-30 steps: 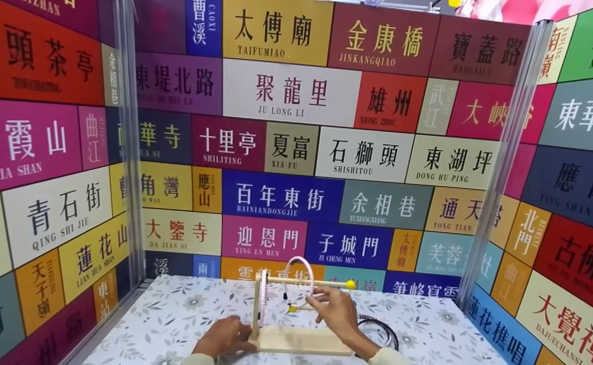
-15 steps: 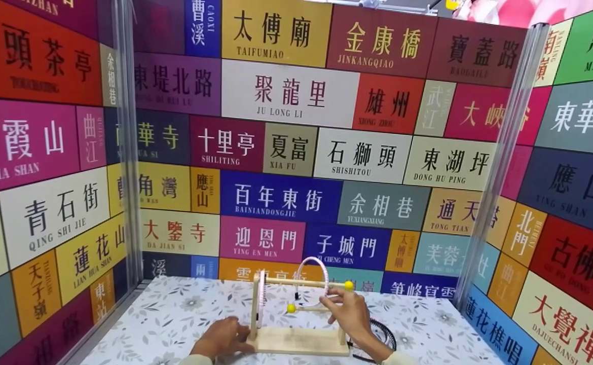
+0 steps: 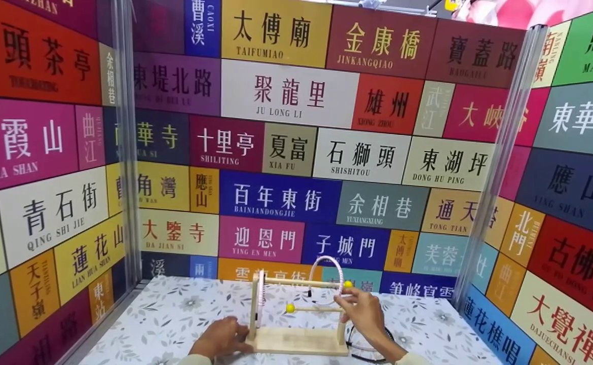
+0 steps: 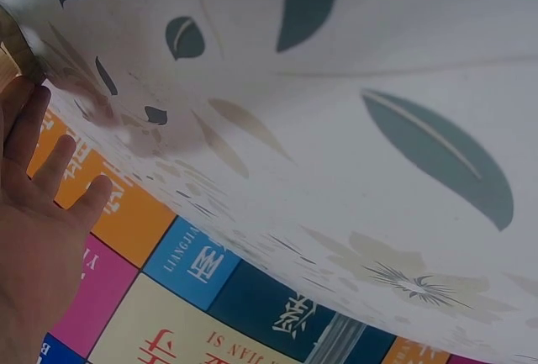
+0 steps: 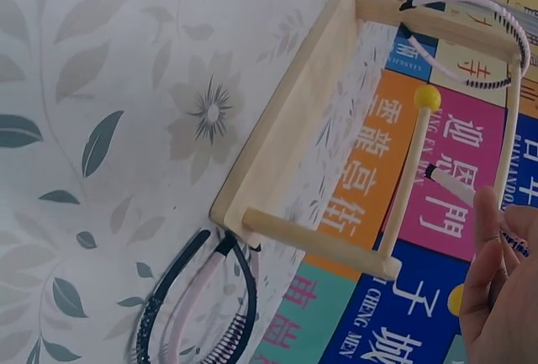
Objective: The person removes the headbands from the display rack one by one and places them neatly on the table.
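A pale wooden stand [image 3: 296, 340] has a base, two posts and two rods ending in yellow balls. My left hand [image 3: 220, 337] holds its left end, thumb and fingers on either side; in the left wrist view that hand [image 4: 38, 238] meets the wood at the edge. One pink headband [image 3: 261, 299] hangs on the upper rod against the left post. My right hand [image 3: 363, 313] pinches another pink headband [image 3: 327, 257] by one side, its arch upward, near the upper rod's ball [image 3: 347, 285]. Its black-tipped end [image 5: 430, 171] shows beside the lower rod [image 5: 408, 179].
More headbands, black [image 5: 160, 297] and pink [image 5: 187, 305], lie on the table right of the stand. A leaf-patterned cloth [image 3: 175, 314] covers the table. Panels with colourful lettering [image 3: 281, 197] enclose the back and both sides.
My right hand has moved right with the pink headband, from over the middle of the rods to the upper rod's ball end. The left hand stays at the stand.
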A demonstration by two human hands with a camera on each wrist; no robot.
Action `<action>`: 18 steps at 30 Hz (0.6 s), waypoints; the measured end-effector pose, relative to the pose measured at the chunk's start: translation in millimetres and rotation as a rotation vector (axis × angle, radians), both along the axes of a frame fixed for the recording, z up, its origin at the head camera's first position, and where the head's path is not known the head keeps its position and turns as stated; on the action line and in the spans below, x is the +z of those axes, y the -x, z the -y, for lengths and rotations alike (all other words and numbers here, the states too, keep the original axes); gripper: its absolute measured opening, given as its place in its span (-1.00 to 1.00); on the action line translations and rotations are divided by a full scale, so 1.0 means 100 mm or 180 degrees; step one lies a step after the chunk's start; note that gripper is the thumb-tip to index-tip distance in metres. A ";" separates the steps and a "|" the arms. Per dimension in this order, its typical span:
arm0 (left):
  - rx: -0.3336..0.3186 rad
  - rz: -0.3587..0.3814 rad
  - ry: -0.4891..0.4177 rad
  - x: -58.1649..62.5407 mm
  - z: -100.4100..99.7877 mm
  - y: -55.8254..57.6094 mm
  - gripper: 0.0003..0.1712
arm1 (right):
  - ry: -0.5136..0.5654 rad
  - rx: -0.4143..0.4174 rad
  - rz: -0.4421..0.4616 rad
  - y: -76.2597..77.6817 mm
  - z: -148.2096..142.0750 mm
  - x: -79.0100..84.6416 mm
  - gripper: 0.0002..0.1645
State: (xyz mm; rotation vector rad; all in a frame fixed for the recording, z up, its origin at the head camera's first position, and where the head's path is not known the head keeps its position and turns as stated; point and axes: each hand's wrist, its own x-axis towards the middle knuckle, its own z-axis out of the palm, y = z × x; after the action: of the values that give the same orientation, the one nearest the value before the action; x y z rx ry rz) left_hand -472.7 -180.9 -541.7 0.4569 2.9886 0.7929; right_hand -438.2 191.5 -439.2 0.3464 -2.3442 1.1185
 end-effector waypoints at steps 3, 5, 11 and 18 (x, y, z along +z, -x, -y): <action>-0.0079 -0.0113 0.0009 0.01 0.02 -0.02 -0.53 | 0.0008 -0.0043 0.0006 0.00 -0.05 0.01 -0.64; -0.0066 -0.0089 -0.0044 0.01 0.02 -0.03 -0.52 | 0.0019 -0.0067 0.0026 0.00 -0.08 0.01 -0.64; 0.0032 0.0050 -0.0098 0.02 0.02 0.00 -0.48 | 0.0042 -0.0162 0.0046 0.00 -0.17 0.02 -0.65; -0.0013 0.0008 -0.0061 0.03 0.02 -0.02 -0.52 | 0.0106 -0.0260 0.0057 0.01 -0.30 0.06 -0.69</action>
State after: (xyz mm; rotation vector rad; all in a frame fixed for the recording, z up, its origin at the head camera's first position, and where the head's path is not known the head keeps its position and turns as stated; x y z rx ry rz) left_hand -470.7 -182.4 -538.7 0.4620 2.9792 0.8220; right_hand -439.1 221.8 -433.6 0.2274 -2.3303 1.1247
